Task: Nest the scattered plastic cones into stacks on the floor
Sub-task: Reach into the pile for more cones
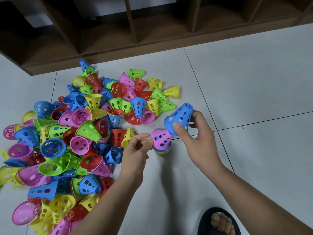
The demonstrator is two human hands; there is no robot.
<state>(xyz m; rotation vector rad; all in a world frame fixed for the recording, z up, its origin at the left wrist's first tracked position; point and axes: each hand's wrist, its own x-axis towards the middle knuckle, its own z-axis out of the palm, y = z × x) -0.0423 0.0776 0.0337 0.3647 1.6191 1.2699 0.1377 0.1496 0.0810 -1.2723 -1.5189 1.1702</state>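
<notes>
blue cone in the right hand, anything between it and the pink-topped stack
Nothing visible. The right hand holds the blue cone tilted, just up-right of the pink-topped stack; the left hand is at its left side, not over the tip.

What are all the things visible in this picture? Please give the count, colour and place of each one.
loose cones: too many to count; blue, green, yellow, red, pink; heaped on the floor, left and centre
cone stack: one; pink cone on top, blue and yellow rims beneath; upright on the floor between the hands
blue cone: one; blue; held in the air, above and right of the stack
shelf unit: one; dark brown wood; along the top, behind the heap
floor: light grey tiles; under everything
slipper: one; dark, toes showing; bottom edge
left hand: fingers curled at the stack's left side; contact unclear
right hand: grips the blue cone
</notes>
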